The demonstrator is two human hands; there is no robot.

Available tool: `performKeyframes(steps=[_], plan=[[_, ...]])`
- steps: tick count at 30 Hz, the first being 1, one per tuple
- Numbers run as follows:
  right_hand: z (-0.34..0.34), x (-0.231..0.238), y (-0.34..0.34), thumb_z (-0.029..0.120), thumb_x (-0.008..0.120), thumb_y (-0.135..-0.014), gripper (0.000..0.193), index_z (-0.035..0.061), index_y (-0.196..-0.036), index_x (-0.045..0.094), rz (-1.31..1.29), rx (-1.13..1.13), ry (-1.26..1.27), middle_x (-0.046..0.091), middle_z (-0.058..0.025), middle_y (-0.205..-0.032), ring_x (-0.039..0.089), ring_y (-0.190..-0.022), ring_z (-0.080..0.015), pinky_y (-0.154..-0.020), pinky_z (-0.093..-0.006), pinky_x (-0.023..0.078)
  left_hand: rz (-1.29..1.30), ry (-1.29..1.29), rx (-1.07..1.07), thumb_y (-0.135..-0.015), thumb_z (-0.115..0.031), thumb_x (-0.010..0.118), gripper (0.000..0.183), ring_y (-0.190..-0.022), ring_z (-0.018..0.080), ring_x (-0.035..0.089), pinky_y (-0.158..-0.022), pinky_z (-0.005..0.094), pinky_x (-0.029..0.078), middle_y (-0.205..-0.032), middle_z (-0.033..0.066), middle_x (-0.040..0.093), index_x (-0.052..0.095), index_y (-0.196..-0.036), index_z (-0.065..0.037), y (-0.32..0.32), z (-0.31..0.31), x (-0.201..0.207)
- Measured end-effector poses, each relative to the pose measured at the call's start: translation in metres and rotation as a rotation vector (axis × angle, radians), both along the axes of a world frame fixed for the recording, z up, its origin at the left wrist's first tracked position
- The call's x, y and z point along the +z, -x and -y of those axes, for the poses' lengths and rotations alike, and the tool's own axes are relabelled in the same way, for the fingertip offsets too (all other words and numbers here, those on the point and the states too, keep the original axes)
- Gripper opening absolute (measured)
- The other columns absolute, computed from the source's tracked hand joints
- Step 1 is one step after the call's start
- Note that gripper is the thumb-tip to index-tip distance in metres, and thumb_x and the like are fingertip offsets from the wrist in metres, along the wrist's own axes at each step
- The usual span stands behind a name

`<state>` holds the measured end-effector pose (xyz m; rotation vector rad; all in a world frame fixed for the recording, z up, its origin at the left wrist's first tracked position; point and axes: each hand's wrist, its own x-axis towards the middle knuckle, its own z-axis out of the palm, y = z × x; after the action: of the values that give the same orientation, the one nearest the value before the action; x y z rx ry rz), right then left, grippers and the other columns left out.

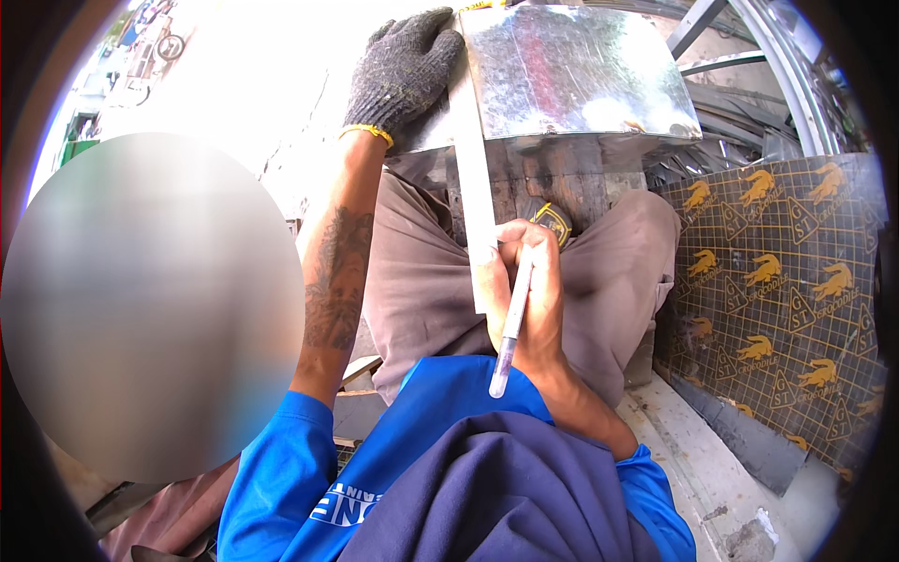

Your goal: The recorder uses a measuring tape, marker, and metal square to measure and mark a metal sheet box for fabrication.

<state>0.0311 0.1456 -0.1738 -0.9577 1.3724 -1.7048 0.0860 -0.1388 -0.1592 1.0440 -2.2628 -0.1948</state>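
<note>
My left hand (403, 70), in a dark grey knit glove with a yellow cuff, lies flat over the far part of a long pale straight strip (476, 178), pressing on it. The strip runs from a shiny sheet of metal (581, 70) back toward my lap. My right hand (534, 290) is bare and closed round a slim pen (513, 328), clear with a dark lower end. Its thumb and fingers also touch the strip's near end. Just beyond that hand, a yellow and black tape measure (551, 221) sits between my knees.
A dark patterned board (768, 300) with yellow printing leans at the right. Grey metal bars (787, 75) and scrap strips (735, 117) stand behind it. Under the sheet is a worn wooden block (571, 178). A blurred disc covers the left side. Bright ground stretches off far left.
</note>
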Motion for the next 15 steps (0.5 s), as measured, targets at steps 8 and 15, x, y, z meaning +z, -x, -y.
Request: performKeyframes(steps=[8, 15], plan=[[0.001, 0.000, -0.001, -0.001, 0.063, -0.098, 0.025, 0.0010, -0.119, 0.050, -0.073, -0.029, -0.008, 0.057, -0.0019, -0.074, 0.051, -0.063, -0.0062, -0.058, -0.0259, 0.044, -0.001, 0.009, 0.002, -0.098, -0.044, 0.052, 0.050, -0.126, 0.0391, 0.059, -0.113, 0.0478, 0.042, -0.133, 0.0154, 0.067, 0.066, -0.134, -0.013, -0.002, -0.001, 0.000], [0.000, -0.002, 0.001, 0.000, 0.064, -0.098, 0.025, 0.0009, -0.119, 0.050, -0.013, -0.024, 0.000, 0.056, -0.0020, -0.074, 0.051, -0.063, -0.0068, -0.059, -0.0262, 0.044, -0.012, -0.136, -0.021, -0.099, -0.030, 0.053, 0.044, -0.127, 0.0399, 0.058, -0.111, 0.0454, 0.044, -0.127, 0.0275, 0.065, 0.065, -0.127, 0.001, 0.006, -0.017, 0.023]])
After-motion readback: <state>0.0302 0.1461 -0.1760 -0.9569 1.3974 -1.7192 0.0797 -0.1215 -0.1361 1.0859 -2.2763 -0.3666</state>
